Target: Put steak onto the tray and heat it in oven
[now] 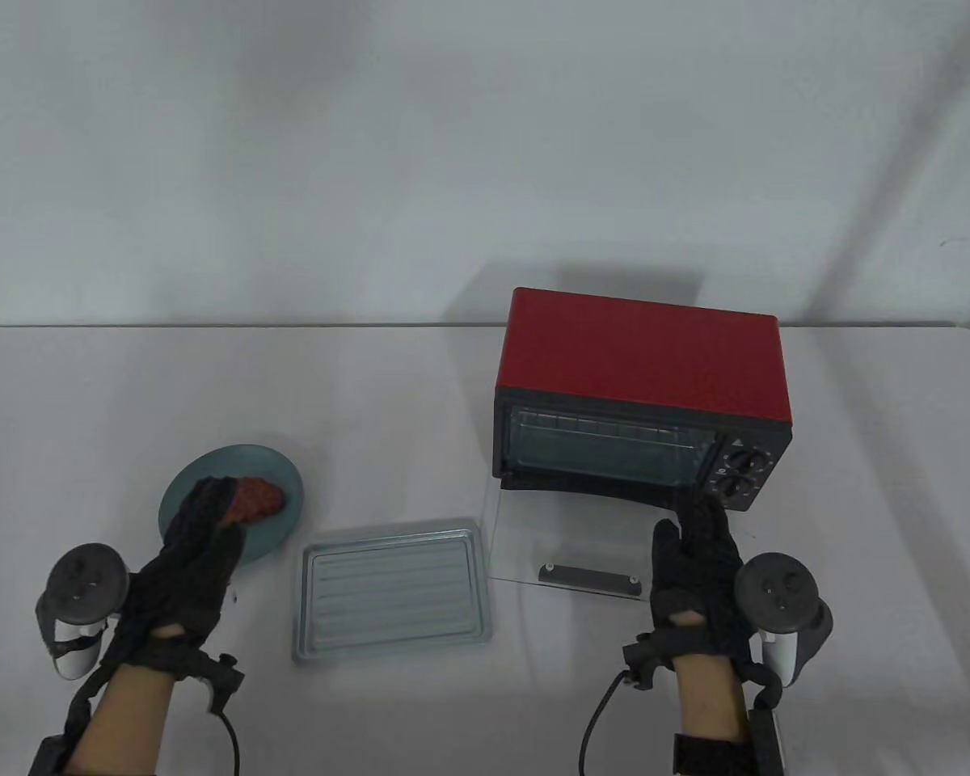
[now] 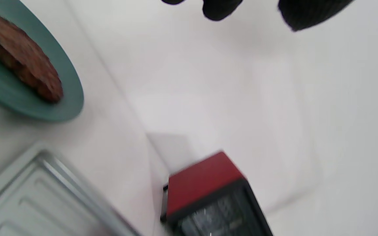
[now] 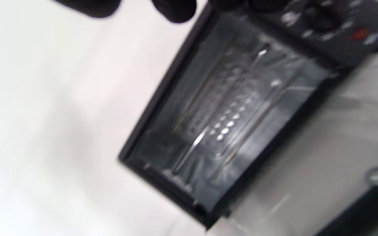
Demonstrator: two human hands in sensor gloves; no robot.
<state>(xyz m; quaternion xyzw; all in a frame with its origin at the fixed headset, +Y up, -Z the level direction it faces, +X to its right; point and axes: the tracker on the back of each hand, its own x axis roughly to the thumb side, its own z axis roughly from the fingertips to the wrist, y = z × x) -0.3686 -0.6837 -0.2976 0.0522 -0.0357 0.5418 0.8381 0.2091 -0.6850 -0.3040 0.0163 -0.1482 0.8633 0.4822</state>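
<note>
The brown-red steak [image 1: 260, 496] lies on a teal plate [image 1: 283, 529] at the left of the table. My left hand [image 1: 210, 505] hovers over the plate's near side, fingers stretched toward the steak's left end; no grip on it shows. In the left wrist view the fingertips [image 2: 220, 8] hang free, apart from the steak [image 2: 21, 62]. The metal tray [image 1: 392, 590] lies empty between the plate and the red oven [image 1: 643, 364]. The oven's glass door [image 1: 566, 533] is folded down flat. My right hand [image 1: 695, 525] is flat over the door's right edge, below the knobs [image 1: 740, 473].
The oven cavity [image 3: 228, 114] shows a wire rack, blurred. The door handle [image 1: 590, 579] faces the table's front edge. Bare white tabletop stretches behind the plate and to the right of the oven. A grey wall stands behind the table.
</note>
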